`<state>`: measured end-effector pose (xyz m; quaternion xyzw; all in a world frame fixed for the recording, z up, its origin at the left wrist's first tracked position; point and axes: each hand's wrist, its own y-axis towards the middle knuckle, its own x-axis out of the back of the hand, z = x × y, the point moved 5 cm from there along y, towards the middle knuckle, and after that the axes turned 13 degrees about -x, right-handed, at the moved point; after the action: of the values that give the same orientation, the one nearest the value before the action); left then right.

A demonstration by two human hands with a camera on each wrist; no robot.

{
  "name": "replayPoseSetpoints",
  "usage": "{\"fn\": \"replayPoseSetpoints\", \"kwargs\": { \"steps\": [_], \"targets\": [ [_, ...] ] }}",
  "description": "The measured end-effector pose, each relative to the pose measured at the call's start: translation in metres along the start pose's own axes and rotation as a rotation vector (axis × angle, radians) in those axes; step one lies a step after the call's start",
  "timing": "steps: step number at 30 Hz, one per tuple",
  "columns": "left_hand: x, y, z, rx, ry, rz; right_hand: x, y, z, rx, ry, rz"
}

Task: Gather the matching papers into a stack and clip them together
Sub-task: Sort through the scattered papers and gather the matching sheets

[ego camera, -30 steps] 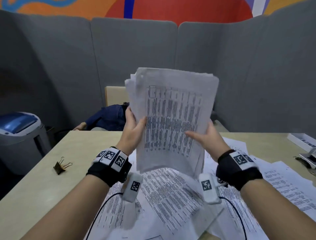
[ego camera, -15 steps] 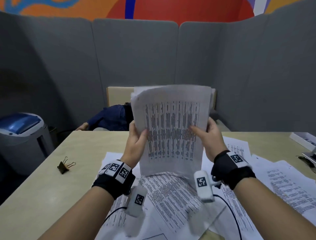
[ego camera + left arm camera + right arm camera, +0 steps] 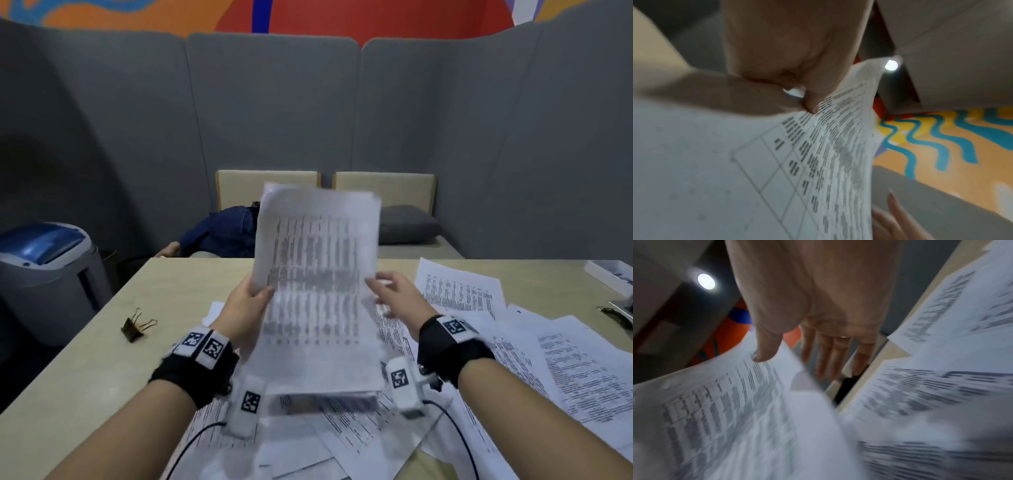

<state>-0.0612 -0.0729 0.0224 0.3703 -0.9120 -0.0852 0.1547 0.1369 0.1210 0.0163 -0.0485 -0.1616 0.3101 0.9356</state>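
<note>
A stack of printed papers (image 3: pixel 317 291) stands upright over the table, its lower edge blurred just above the loose sheets. My left hand (image 3: pixel 246 301) pinches the stack's left edge, thumb on the front; the left wrist view shows the thumb pressed on the printed stack (image 3: pixel 828 162). My right hand (image 3: pixel 397 294) is at the stack's right edge with its fingers (image 3: pixel 830 353) straight behind the stack (image 3: pixel 725 402) and the thumb tip touching the front. A black binder clip (image 3: pixel 137 327) lies on the table to the left, apart from both hands.
Loose printed sheets (image 3: pixel 479 308) cover the table's middle and right. A white box (image 3: pixel 613 274) sits at the far right edge. A grey bin with a blue lid (image 3: pixel 44 263) stands left of the table. A dark jacket (image 3: pixel 222 236) lies on the bench behind.
The stack has come down from chest height toward the table. My right hand has loosened from gripping the right edge to straight fingers. The left hand keeps its hold.
</note>
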Motion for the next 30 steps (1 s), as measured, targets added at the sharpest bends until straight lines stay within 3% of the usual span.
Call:
{"fn": "replayPoseSetpoints", "kwargs": {
  "steps": [4, 6, 11, 14, 20, 23, 25, 30],
  "targets": [
    [0.016, -0.035, 0.044, 0.164, 0.061, -0.031, 0.002, 0.008, -0.073, -0.324, -0.546, -0.035],
    [0.019, -0.044, 0.063, 0.233, 0.118, -0.022, 0.0, 0.007, -0.088, -0.373, -0.741, -0.072],
    [0.018, -0.033, 0.089, 0.338, 0.29, 0.129, -0.017, 0.005, -0.093, -0.427, -0.702, -0.016],
    [0.016, -0.027, 0.088, 0.337, 0.307, 0.136, -0.014, 0.004, -0.086, -0.395, -0.678, -0.012],
    [-0.005, -0.008, 0.09, 0.34, 0.167, 0.181, 0.074, 0.002, -0.075, -0.354, -0.534, -0.241],
    [-0.034, 0.002, 0.111, 0.362, 0.127, 0.248, 0.127, -0.011, -0.087, -0.474, -0.625, -0.337],
    [-0.059, -0.011, 0.087, 0.367, 0.164, 0.302, 0.155, -0.02, -0.106, -0.608, -0.771, -0.389],
    [-0.096, -0.024, 0.084, 0.38, 0.343, 0.346, 0.183, -0.041, -0.154, -0.838, -0.886, -0.423]
  ]
}}
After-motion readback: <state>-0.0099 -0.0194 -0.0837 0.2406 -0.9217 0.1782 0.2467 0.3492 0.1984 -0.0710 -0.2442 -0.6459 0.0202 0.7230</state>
